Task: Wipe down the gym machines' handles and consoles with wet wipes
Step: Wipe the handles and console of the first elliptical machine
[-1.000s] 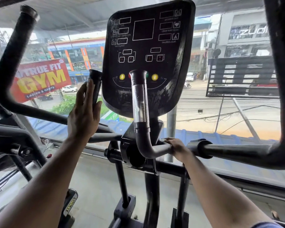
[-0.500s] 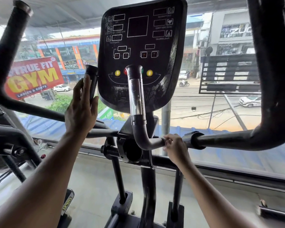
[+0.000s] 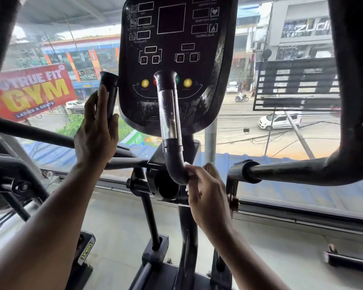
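A: What's the right hand (image 3: 208,191) up to, just below the console (image 3: 172,59)?

B: Fingers curled round a white wipe (image 3: 188,186), pinching it vs the bend of the centre handle (image 3: 172,130). Best bet imo: wrap the wipe right round the curve, twist, then slide up over the shiny metal strip. That part looks spotted w/ drops.

A: And the left hand (image 3: 95,130)?

B: Left of the console, fingers straight and close together, palm flat on the short black grip (image 3: 110,95). A bit of white shows by the fingertips; can't tell if that's a 2nd wipe. It could steady the frame while the right one scrubs.

A: Console itself?

B: Streaky along its lower and right edges, so prob needs a pass too. No tabletop here, just pale floor (image 3: 122,222) beneath. Behind the console, a big window (image 3: 260,139) looks over a wet street and a red gym sign (image 3: 33,92).
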The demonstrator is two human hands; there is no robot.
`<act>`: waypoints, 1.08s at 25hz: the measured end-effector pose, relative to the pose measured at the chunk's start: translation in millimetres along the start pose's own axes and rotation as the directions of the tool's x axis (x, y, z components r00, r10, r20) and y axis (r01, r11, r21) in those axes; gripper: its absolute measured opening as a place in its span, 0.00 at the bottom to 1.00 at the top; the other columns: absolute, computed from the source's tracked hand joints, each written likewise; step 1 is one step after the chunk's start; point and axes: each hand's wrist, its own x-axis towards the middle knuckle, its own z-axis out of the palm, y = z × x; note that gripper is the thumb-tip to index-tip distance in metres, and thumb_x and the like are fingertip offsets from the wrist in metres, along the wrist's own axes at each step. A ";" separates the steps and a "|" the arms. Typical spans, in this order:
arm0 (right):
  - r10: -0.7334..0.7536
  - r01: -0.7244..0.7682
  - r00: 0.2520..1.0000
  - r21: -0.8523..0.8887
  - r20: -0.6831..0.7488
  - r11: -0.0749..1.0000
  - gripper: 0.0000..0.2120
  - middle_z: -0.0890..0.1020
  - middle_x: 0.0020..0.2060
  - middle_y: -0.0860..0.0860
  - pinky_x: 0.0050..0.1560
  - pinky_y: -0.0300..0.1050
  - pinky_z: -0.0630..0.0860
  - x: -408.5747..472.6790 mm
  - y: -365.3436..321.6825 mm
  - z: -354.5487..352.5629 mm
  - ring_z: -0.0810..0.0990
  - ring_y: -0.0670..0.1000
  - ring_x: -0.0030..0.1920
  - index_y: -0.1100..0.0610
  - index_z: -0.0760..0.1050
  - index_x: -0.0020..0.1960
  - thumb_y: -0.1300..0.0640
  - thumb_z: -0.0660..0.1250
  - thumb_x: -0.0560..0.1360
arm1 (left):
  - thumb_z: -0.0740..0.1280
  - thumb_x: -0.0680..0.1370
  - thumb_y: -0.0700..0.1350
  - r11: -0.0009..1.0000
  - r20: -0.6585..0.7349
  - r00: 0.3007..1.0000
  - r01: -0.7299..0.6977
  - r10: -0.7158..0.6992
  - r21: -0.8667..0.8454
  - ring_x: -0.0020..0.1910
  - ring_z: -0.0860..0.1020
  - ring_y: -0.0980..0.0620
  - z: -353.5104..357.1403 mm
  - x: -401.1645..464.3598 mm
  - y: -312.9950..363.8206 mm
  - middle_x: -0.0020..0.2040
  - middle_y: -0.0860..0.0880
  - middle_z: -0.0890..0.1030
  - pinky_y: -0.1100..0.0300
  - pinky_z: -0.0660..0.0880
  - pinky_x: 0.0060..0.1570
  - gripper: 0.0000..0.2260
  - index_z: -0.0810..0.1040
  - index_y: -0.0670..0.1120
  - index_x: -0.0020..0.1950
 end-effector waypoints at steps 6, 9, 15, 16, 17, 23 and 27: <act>-0.014 0.005 0.997 -0.118 -0.074 0.993 0.17 0.75 0.44 0.44 0.51 0.31 0.74 6.4 78.6 16.9 0.77 0.41 0.44 0.53 0.82 0.62 0.68 0.68 0.78 | 0.59 0.87 0.50 1.000 0.002 1.000 0.026 -0.026 -0.002 0.54 0.79 0.28 0.2 0.4 0.9 0.79 0.41 0.64 0.37 0.77 0.38 0.28 0.54 0.49 0.85; 0.135 -0.143 0.989 -0.172 -0.056 0.975 0.18 0.77 0.45 0.45 0.52 0.36 0.78 26.1 134.2 27.4 0.82 0.46 0.44 0.53 0.84 0.59 0.71 0.68 0.76 | 0.58 0.87 0.50 1.000 -0.002 1.000 0.008 -0.008 -0.005 0.53 0.80 0.28 0.7 0.1 0.4 0.79 0.40 0.65 0.38 0.78 0.37 0.27 0.55 0.48 0.85; 0.584 -0.609 0.787 0.398 0.198 0.686 0.18 0.83 0.42 0.53 0.33 0.30 0.77 67.3 170.6 43.0 0.81 0.50 0.40 0.59 0.83 0.45 0.78 0.63 0.76 | 0.59 0.87 0.49 1.000 -0.029 1.000 0.001 -0.001 0.000 0.57 0.79 0.29 1.7 -0.1 0.1 0.79 0.40 0.66 0.38 0.78 0.36 0.27 0.56 0.46 0.85; 0.631 -0.662 0.729 0.509 0.265 0.551 0.20 0.84 0.42 0.55 0.31 0.33 0.78 70.9 177.2 46.8 0.81 0.52 0.38 0.59 0.83 0.44 0.80 0.61 0.75 | 0.60 0.87 0.49 1.000 -0.033 0.999 0.003 -0.003 0.000 0.58 0.79 0.29 1.8 -0.9 0.9 0.79 0.40 0.66 0.38 0.78 0.36 0.27 0.57 0.46 0.85; 0.651 -0.695 0.686 0.558 0.325 0.453 0.20 0.84 0.41 0.55 0.32 0.35 0.80 73.2 184.0 50.5 0.82 0.52 0.37 0.60 0.83 0.44 0.81 0.60 0.75 | 0.60 0.87 0.48 1.000 -0.034 0.999 0.004 -0.004 0.002 0.58 0.79 0.29 1.8 -1.5 1.2 0.79 0.40 0.66 0.37 0.78 0.36 0.27 0.57 0.46 0.85; 0.589 -0.770 0.616 0.557 0.523 0.312 0.15 0.86 0.48 0.58 0.37 0.40 0.82 74.2 217.9 74.6 0.84 0.54 0.43 0.63 0.83 0.58 0.74 0.64 0.77 | 0.60 0.87 0.49 1.000 -0.020 1.000 0.006 -0.005 0.009 0.60 0.78 0.30 3.3 0.1 -1.4 0.78 0.40 0.67 0.36 0.79 0.37 0.27 0.56 0.47 0.85; 0.617 -0.738 0.626 0.617 0.477 0.272 0.17 0.87 0.43 0.55 0.36 0.40 0.82 69.5 211.3 70.9 0.85 0.51 0.39 0.61 0.83 0.54 0.77 0.62 0.76 | 0.59 0.87 0.48 1.000 -0.019 1.000 0.019 -0.019 0.011 0.62 0.76 0.31 2.8 0.7 0.0 0.78 0.39 0.66 0.36 0.79 0.38 0.27 0.56 0.46 0.85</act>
